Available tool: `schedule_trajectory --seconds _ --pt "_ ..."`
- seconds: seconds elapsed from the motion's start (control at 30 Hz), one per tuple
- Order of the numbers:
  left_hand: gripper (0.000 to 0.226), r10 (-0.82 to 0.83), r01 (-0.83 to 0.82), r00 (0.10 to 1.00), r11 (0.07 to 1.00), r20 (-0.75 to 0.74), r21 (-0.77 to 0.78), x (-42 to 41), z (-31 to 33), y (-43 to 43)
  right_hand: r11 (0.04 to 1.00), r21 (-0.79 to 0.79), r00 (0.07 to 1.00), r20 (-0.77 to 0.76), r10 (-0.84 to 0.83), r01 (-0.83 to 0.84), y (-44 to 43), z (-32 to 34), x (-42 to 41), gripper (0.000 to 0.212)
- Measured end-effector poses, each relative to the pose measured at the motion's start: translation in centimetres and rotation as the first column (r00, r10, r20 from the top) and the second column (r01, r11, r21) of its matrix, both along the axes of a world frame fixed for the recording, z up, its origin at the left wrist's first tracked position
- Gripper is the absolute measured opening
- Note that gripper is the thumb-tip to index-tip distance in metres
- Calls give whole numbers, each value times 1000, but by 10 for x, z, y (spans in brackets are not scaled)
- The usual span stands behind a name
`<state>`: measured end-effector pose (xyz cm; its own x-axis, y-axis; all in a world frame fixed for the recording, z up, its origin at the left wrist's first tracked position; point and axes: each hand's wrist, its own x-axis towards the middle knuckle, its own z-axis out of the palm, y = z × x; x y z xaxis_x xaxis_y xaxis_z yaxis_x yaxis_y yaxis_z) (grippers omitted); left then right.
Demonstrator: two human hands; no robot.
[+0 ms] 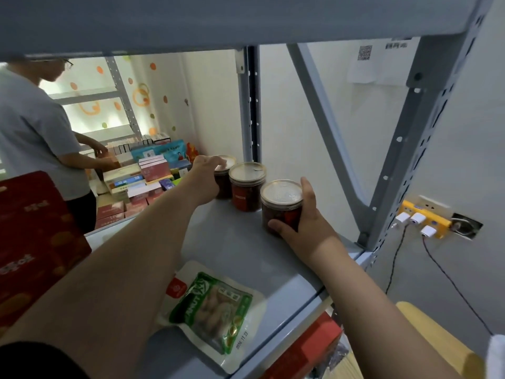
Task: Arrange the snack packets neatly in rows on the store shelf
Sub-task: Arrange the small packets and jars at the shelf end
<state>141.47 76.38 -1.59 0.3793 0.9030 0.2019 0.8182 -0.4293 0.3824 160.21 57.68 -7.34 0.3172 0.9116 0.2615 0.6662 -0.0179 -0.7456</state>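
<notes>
A: One red box (35, 242) stands at our far left; its pale lettering is too blurred for us to read.

B: Beyond it we see a person in a grey T-shirt (32, 127) at stacked cartons (142, 176), their labels too small to make out.

A: Our left hand (207, 170) reaches to the back of the grey shelf (240, 255), fingers curled down over the lid of the far jar (229, 161).

B: The snack packet (213, 310) lies flat at the shelf's front edge, beside that forearm, and neither hand holds it. We read "ANUT" on its green panel and "11 22" near the lower seam.

A: Next, the middle jar (247, 187) stands free of both hands, its red label unreadable, just beside the near jar (281, 201).

B: Our right hand (303, 225) wraps thumb and fingers round the near jar's side.

A: On the wall at right we see a sheet with a QR code (364, 53), and lower down a yellow power strip (426, 220) with white plugs.
</notes>
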Motion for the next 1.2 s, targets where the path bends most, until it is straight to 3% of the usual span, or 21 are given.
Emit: schedule_trajectory --seconds 0.1,0.23,0.37,0.47,0.6,0.7,0.8,0.93,1.07,1.2 --pt "69 -39 39 999 999 -16 -6 -3 -1 -3 1000 -8 1000 2 -13 13 -2 1 0 106" --pt "92 -1 0 1000 1000 -17 -29 -9 3 -28 994 89 992 107 -66 56 -12 4 -5 108" --pt "87 14 -14 1000 1000 -27 18 -20 12 -70 971 228 946 293 -136 70 -21 5 -11 86" --pt "87 31 -35 982 999 -185 -19 -41 13 -95 930 366 918 382 -109 -42 -24 7 -23 62" --pt "78 107 -130 953 990 -285 -62 -72 6 -115 920 314 879 472 65 -236 -33 16 -61 50" --pt "68 156 -204 941 970 -302 -134 -90 -1 -120 901 341 872 484 77 -269 -41 26 -87 41" --pt "57 176 -233 931 961 -320 -149 -101 -9 -128 928 91 851 440 287 -360 -44 43 -107 47" --pt "53 185 -241 934 958 -304 -155 -113 -20 -135 821 -206 717 406 566 -532 -44 46 -128 55" --pt "49 223 -273 939 946 -262 -175 -114 -24 -137 735 -286 618 406 674 -614 -49 34 -141 59" --pt "50 238 -266 958 946 -161 -186 -110 -28 -135 727 -329 574 454 681 -603 -48 25 -144 64"
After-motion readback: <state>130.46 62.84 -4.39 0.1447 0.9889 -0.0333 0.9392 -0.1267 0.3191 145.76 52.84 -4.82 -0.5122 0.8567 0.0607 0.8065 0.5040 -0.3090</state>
